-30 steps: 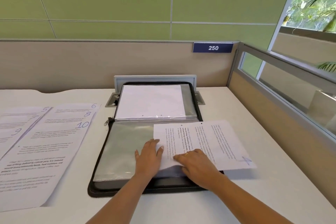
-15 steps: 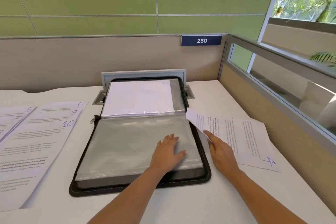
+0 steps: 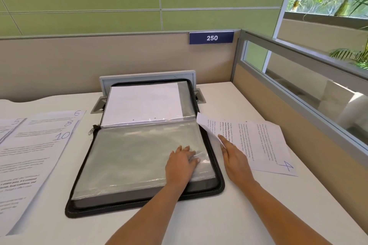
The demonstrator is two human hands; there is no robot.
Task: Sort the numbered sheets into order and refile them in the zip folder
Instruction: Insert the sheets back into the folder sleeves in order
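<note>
A black zip folder [image 3: 218, 185] lies open in the middle of the white desk, with clear plastic sleeves [image 3: 129, 153] on its near half and a white page [image 3: 143, 105] in a sleeve on its far half. My left hand [image 3: 182, 165] rests flat on the near sleeves at their right side. The sheet numbered 4 [image 3: 262, 145] lies on the desk just right of the folder, its left edge lifted against the folder's rim. My right hand [image 3: 234, 157] lies on that sheet's left part with fingers straight.
Sheets numbered 6, 8 and 10 [image 3: 39, 145] lie overlapped at the left, with sheet 5 [image 3: 12, 125] beside them. A grey cable hatch [image 3: 147, 77] stands behind the folder. Partition walls [image 3: 288, 125] bound the desk at the back and right.
Sheet 4 slid off the folder's sleeves to the desk on the right under my right hand. My left hand moved right across the sleeves.
</note>
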